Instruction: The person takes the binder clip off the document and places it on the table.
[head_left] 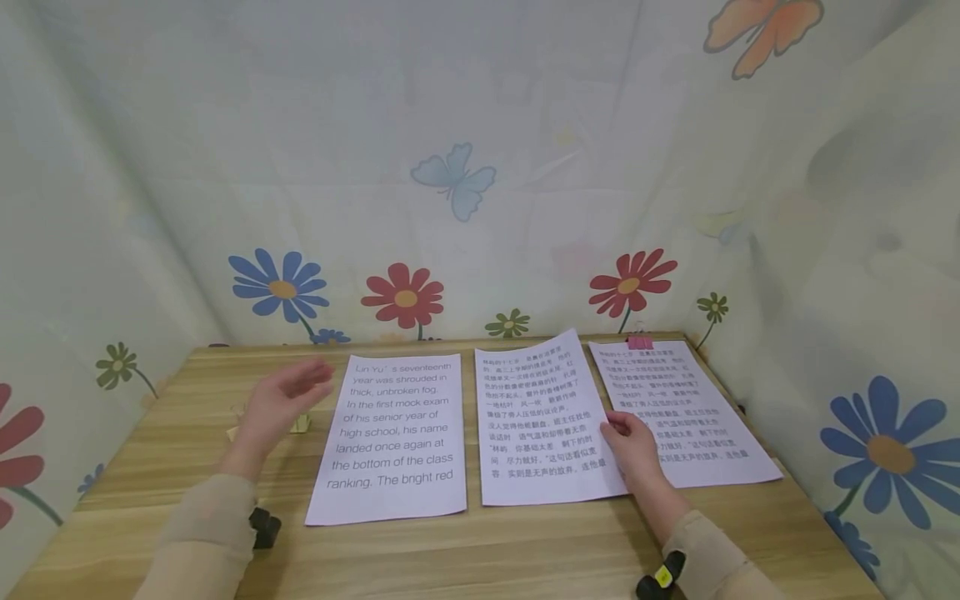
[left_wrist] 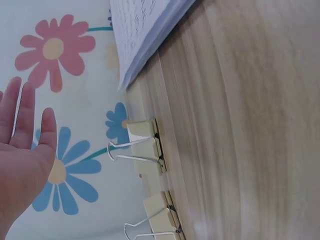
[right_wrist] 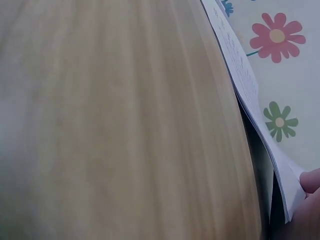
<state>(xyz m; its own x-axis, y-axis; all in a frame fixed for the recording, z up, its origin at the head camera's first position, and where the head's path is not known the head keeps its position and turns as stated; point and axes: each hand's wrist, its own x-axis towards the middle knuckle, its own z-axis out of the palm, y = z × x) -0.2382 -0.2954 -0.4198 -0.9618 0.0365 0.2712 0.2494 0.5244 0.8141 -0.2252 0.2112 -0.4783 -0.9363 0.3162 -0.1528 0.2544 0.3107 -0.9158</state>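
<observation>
My right hand (head_left: pixel 637 454) pinches the right edge of the middle stack of printed paper (head_left: pixel 536 425), thumb on top. That side is lifted and bent upward, and in the right wrist view a dark gap shows beneath the paper (right_wrist: pixel 285 175). My left hand (head_left: pixel 281 400) hovers with fingers extended, left of another paper stack (head_left: pixel 393 442). It holds nothing. Below and beside it on the table are two pale yellow binder clips, one (head_left: pixel 301 424) partly behind the hand. The left wrist view shows both, the nearer-to-paper clip (left_wrist: pixel 145 145) and the other clip (left_wrist: pixel 162 215), with wire handles out.
A third paper stack (head_left: pixel 697 417) lies on the right, with a pink binder clip (head_left: pixel 640 342) on its top edge. The wooden table (head_left: pixel 420 550) meets a flower-printed curtain (head_left: pixel 525 250) at the back and sides.
</observation>
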